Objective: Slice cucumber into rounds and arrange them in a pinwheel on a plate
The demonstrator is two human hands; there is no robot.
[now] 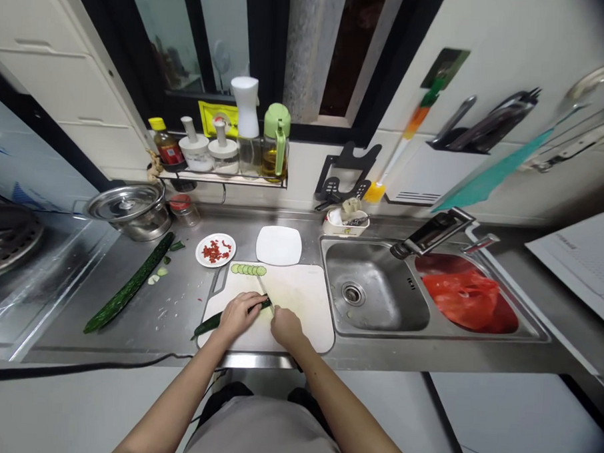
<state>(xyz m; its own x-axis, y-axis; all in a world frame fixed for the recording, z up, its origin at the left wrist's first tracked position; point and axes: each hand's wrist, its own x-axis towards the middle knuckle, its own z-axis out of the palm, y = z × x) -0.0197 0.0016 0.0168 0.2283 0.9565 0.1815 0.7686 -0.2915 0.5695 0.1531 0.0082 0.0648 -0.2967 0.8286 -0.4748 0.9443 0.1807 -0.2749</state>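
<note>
A white cutting board [309,297] lies on the steel counter in front of me. My left hand [239,315] is closed over a dark green cucumber [208,325], pressing it down; its tapered end sticks out to the left. In my right hand [286,327] is a kitchen knife [264,287], its blade angled up and left across the board at the cucumber's cut end. The knife's handle is mostly hidden by the fist. A row of several overlapping cucumber slices [249,269] rests near the board's upper left edge.
Behind the board stand a plate of chopped red pieces [199,254] and a white square plate [279,245]. A whole cucumber [129,286] and scraps lie left, near a lidded pot [144,223]. To the right is a sink [378,326] with a faucet [432,232] and red bag [462,297].
</note>
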